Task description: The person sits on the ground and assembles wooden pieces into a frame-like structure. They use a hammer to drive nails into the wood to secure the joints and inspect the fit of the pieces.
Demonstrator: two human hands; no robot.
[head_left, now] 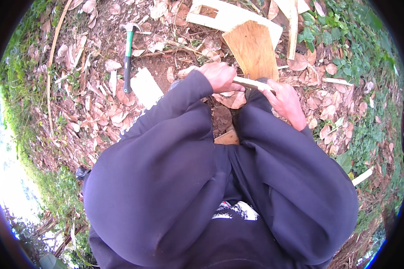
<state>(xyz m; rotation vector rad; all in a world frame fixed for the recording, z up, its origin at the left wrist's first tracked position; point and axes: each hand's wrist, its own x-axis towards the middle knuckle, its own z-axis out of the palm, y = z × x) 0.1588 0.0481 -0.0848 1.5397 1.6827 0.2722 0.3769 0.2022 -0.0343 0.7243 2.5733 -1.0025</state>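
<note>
Just beyond my knees, a short pale wooden strip (252, 84) stretches between my two hands. My left hand (218, 77) is closed in a fist around its left end. At the other end, my right hand (286, 102) grips it with the thumb laid along the top. Directly behind the strip lies a flat brown board (251, 48), wider at its far end. Part of another wooden piece (227, 138) shows between my thighs.
A claw hammer (128, 58) with a green and black handle lies at the far left, near a pale wood offcut (147, 87). A pale panel with a cutout (231, 15) and a long narrow slat (293, 33) lie beyond. Dry leaves cover the ground; green plants (345, 40) grow right.
</note>
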